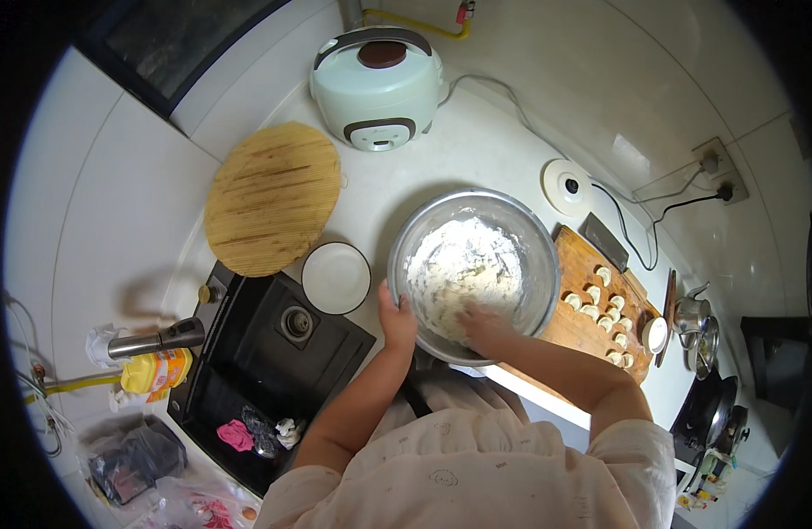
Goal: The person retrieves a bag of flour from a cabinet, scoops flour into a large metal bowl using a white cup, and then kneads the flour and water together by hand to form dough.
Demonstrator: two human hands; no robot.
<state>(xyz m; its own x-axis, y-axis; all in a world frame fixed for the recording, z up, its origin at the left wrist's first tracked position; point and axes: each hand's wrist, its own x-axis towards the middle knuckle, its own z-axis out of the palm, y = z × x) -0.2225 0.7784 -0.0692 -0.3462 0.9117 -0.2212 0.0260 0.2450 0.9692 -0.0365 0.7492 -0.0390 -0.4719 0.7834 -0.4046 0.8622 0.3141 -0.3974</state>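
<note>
A large metal mixing bowl (547,291) sits at the counter's front edge, with white flour (463,251) and clumpy, pale yellowish dough (476,286) inside. My left hand (397,319) grips the bowl's left side; its thumb shows at the rim and the other fingers are mostly hidden. Down inside the bowl, my right hand (485,328) touches the dough near the front wall. Motion blurs its fingers, so their shape is unclear.
Left of the bowl are a white bowl (336,278), a black sink (247,370) and a round wooden lid (274,198). A rice cooker (377,93) stands behind. To the right, a wooden board (565,339) carries several dumplings (604,324) and a cleaver (604,241).
</note>
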